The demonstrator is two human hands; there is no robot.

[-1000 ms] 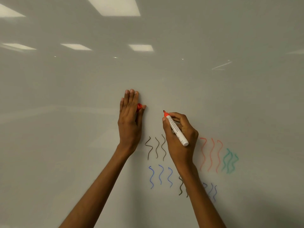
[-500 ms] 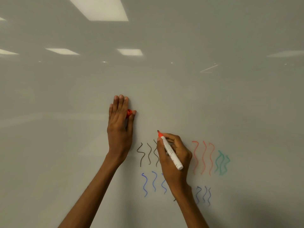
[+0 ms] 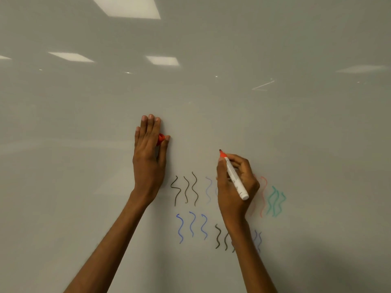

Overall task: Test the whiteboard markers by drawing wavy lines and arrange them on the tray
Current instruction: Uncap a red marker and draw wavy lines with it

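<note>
My right hand (image 3: 234,187) grips a white marker (image 3: 233,176) with an orange-red tip pointing up and left, close to the whiteboard (image 3: 275,134). My left hand (image 3: 149,157) lies flat against the board, fingers up, with the marker's red cap (image 3: 160,140) pinched between thumb and palm. Below and between the hands are wavy lines: black ones (image 3: 186,189), blue ones (image 3: 191,227), red ones (image 3: 263,195) and green ones (image 3: 276,200). A second black set (image 3: 220,236) is partly hidden by my right forearm. The tray is out of view.
The glossy board fills the whole view and reflects ceiling light panels (image 3: 127,6) along the top. Bare board surface spreads above the hands and to the far left and right.
My right hand with the marker has shifted to the right of where it was half a second ago, away from the left hand. The left hand stays flat on the board.
</note>
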